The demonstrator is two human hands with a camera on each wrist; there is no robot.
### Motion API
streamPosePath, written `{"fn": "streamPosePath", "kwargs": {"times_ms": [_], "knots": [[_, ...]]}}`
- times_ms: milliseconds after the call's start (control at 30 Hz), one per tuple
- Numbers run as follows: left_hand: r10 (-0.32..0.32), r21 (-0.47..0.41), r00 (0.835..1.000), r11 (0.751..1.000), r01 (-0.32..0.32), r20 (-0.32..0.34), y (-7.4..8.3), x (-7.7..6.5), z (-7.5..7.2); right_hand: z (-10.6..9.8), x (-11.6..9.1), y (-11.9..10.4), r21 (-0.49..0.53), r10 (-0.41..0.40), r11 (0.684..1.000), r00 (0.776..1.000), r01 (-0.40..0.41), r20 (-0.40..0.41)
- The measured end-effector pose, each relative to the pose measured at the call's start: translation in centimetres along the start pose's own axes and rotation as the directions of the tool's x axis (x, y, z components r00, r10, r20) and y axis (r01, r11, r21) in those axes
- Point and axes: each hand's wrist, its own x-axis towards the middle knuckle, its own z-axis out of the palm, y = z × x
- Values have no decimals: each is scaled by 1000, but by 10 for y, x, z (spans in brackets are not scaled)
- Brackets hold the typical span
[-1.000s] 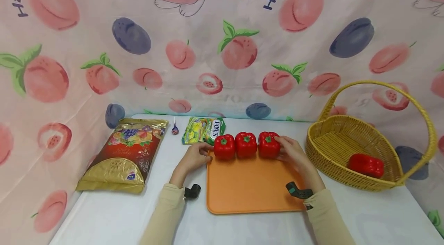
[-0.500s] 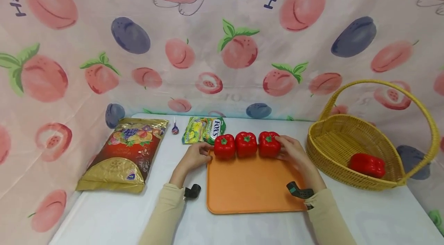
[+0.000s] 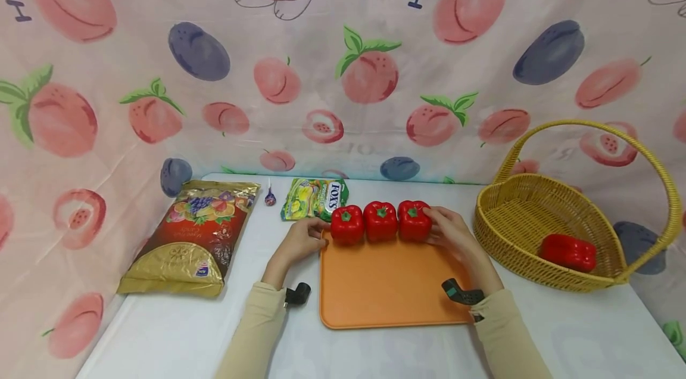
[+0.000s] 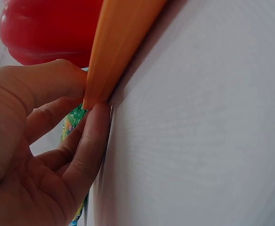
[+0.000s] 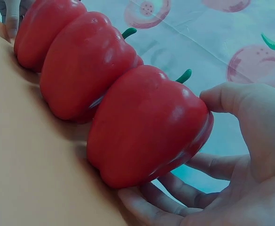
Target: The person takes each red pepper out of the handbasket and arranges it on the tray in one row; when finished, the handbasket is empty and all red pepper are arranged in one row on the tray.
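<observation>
Three red bell peppers stand in a row along the far edge of an orange tray: a left pepper, a middle pepper and a right pepper. At the tray's far left corner, my left hand pinches the rim, its thumb on the edge and a finger lower at the corner. My right hand holds the right pepper from its outer side. In the right wrist view the thumb lies against that pepper near its green stem, with curled fingers around its lower side.
A yellow wicker basket with a tall handle stands at the right, one red bell pepper lying in it. Behind the tray lies a green FOX'S candy bag, with a lollipop beside it. A large gold-and-brown candy bag is at the left.
</observation>
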Motion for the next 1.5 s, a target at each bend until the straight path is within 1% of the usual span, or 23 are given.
{"fn": "streamPosePath", "kwargs": {"times_ms": [133,300,367,467,767,833,1000,1133,1200,1267,1400,1500], "knots": [[7,8,1000,1000,-8,3,-1,-2,0,1,-2,2,2,-12,1000,1000,12,6],[-3,12,1000,1000,3,22,-2,-6,3,1,-4,9,-3,15,1000,1000,-15,6],[2,8,1000,1000,-3,23,-2,-7,4,2,-4,10,1,17,1000,1000,-17,2],[18,0,1000,1000,-18,20,-2,-7,5,1,-4,12,5,14,1000,1000,-14,-10],[13,6,1000,1000,-13,15,-1,-4,5,-7,-3,11,-23,4,1000,1000,-4,-17],[17,6,1000,1000,-17,13,-1,-3,5,-9,-3,11,-13,-8,1000,1000,8,-24],[16,-1,1000,1000,-16,7,0,-1,4,-16,-7,4,16,-33,999,999,33,-21],[12,-1,1000,1000,-12,4,-1,0,4,-23,-13,-4,25,-49,998,999,50,-17],[12,0,1000,1000,-12,4,-1,-1,3,-28,-16,-8,20,-71,997,997,71,-24],[12,2,1000,1000,-12,0,0,-1,2,-33,-19,-12,4,-93,996,995,93,-32],[14,2,1000,1000,-14,-2,0,-1,1,-47,-26,-22,-61,-123,991,992,121,-35],[14,0,1000,1000,-14,0,-1,0,0,-57,-32,-30,-98,-155,983,988,153,-17]]}}
